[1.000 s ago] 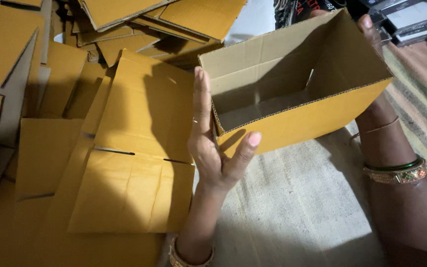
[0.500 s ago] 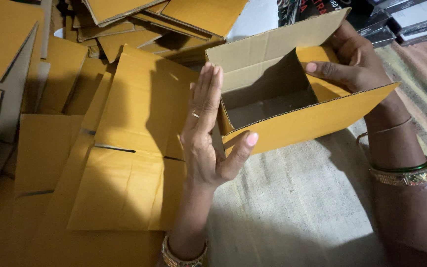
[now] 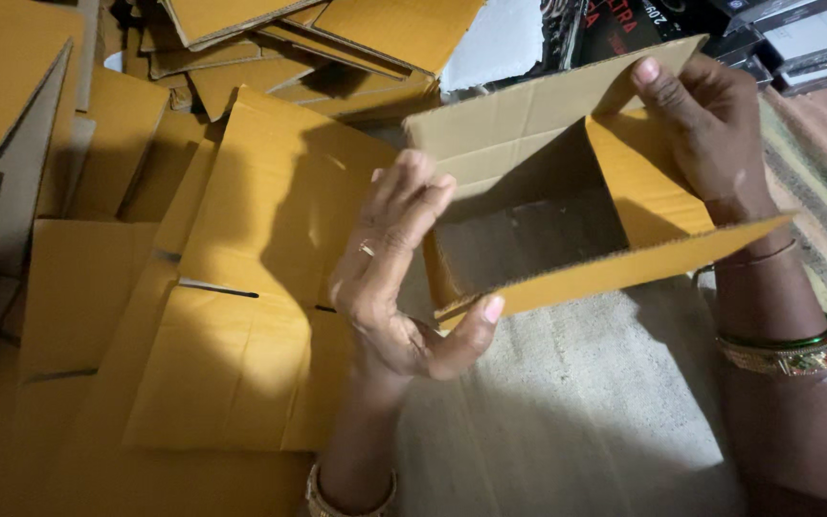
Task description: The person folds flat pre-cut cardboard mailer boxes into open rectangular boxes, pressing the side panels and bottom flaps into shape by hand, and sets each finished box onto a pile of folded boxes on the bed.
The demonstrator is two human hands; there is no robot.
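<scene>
An open yellow cardboard box (image 3: 567,144) sits tilted in front of me, its inside brown. My left hand (image 3: 399,278) presses flat against the box's left end, thumb hooked under the near flap. My right hand (image 3: 710,134) is at the right end and pushes the yellow end flap (image 3: 638,182) inward, fingers over the top edge. Both wrists wear bangles.
Flat yellow cardboard blanks (image 3: 241,316) lie spread on the left and stacked at the back (image 3: 318,38). A grey woven mat (image 3: 567,421) covers the floor below the box. Dark printed packs (image 3: 796,38) lie at the top right.
My right hand came from behind the box to its right end and has folded the end flap inward. The left hand slid up along the left end.
</scene>
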